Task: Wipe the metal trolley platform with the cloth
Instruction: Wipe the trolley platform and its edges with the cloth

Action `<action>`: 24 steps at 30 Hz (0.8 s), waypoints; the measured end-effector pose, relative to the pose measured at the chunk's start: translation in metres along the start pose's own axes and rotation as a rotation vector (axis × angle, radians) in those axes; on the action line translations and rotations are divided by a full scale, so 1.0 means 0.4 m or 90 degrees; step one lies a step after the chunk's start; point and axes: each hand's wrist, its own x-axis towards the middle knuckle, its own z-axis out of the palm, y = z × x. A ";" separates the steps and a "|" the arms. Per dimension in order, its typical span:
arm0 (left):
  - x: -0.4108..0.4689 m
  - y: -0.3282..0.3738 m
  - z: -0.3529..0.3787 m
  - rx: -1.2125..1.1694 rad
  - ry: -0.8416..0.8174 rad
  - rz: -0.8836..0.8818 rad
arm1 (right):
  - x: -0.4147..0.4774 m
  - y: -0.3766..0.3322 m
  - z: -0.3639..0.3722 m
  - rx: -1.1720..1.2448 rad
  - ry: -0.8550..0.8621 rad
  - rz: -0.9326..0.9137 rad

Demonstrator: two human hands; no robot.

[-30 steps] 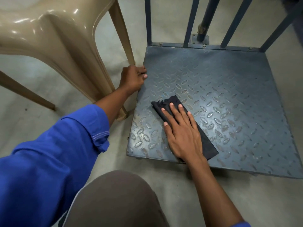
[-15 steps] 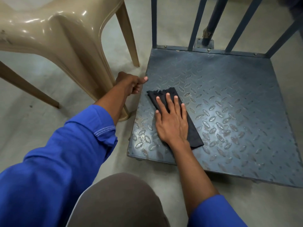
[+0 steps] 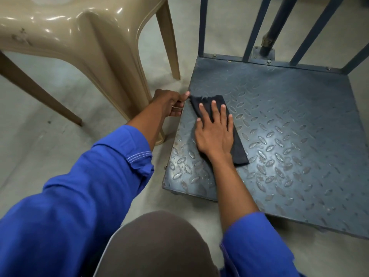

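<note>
Sliding farther along the left edge, the flat right hand (image 3: pixel 215 134) is pressing the black cloth (image 3: pixel 239 154) on the trolley platform (image 3: pixel 289 126); the left hand (image 3: pixel 169 102) is gripping that edge. Most seems unwiped.

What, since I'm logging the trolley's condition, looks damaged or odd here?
The cloth has a ragged, frayed far edge, and the trolley platform shows rust-coloured wear near its front left corner. Nothing is spilled.

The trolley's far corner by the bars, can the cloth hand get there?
Probably yes: the right hand lies flat on the cloth, and the platform up to the bars looks bare.
</note>
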 end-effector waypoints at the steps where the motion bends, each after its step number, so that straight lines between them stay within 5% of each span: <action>1: 0.000 -0.001 0.003 0.003 0.004 0.001 | 0.030 -0.021 0.008 0.003 -0.009 0.003; 8: 0.004 -0.016 0.015 -0.059 0.035 -0.053 | -0.041 -0.037 0.043 -0.013 0.022 -0.061; 18: -0.008 -0.028 0.010 -0.120 -0.011 -0.062 | 0.257 -0.040 0.029 -0.013 -0.003 -0.053; 24: -0.004 -0.032 0.008 -0.115 0.001 -0.055 | 0.195 -0.010 0.014 -0.017 0.008 -0.061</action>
